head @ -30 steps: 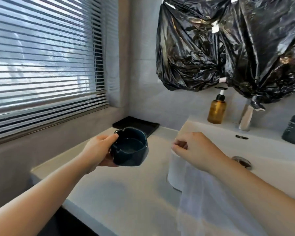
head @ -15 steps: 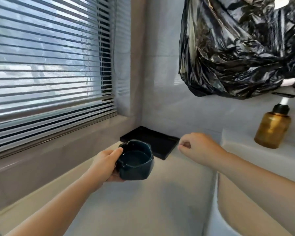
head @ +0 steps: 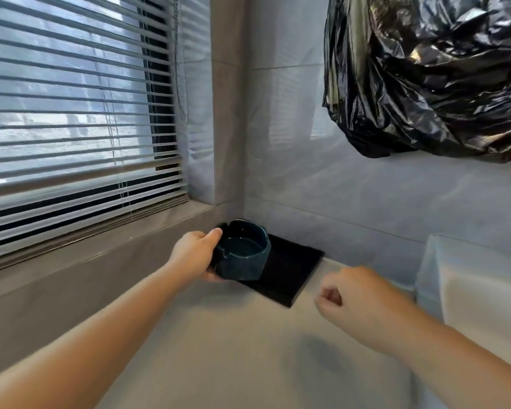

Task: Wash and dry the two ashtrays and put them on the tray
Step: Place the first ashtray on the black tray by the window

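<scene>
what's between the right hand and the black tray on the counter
Only bare pale countertop separates the curled right hand from the flat black square tray, as the head view shows.

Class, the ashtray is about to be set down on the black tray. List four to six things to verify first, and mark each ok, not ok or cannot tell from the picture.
1. Grip: ok. The left hand holds the ashtray, thumb on the rim and fingers underneath.
2. Ashtray upright: ok. Its opening faces up.
3. Ashtray dry: cannot tell. The glaze is glossy either way.
4. Room on the tray: ok. The part that shows holds nothing.
5. Second ashtray already there: cannot tell. None is in view, and the held ashtray hides part of the tray.
6. Right hand out of the way: ok. It is curled, holds nothing and is off to the tray's right.
</scene>
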The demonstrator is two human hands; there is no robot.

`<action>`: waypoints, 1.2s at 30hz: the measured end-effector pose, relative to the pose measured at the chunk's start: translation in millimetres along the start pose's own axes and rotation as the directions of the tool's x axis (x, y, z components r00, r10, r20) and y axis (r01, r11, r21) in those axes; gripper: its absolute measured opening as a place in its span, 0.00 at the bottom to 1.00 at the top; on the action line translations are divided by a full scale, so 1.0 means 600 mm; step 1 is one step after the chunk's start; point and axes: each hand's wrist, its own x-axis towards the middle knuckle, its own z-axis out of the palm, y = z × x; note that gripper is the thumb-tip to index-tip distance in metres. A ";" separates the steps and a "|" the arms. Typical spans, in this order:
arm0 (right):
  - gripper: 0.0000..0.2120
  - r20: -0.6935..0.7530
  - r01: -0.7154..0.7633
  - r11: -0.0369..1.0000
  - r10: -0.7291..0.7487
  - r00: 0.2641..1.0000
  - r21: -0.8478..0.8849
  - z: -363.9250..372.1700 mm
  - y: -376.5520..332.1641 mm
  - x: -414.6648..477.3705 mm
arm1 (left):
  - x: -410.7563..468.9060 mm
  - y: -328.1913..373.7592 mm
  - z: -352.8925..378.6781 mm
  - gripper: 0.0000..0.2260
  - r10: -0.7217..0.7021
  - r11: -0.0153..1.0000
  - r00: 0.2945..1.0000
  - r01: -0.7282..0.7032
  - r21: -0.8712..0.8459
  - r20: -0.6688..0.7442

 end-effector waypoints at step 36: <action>0.08 0.028 -0.073 0.997 0.073 0.997 -0.006 0.000 0.007 0.002 | 0.133 -0.047 0.069 0.17 0.359 0.754 0.930 -0.236 0.613 -0.083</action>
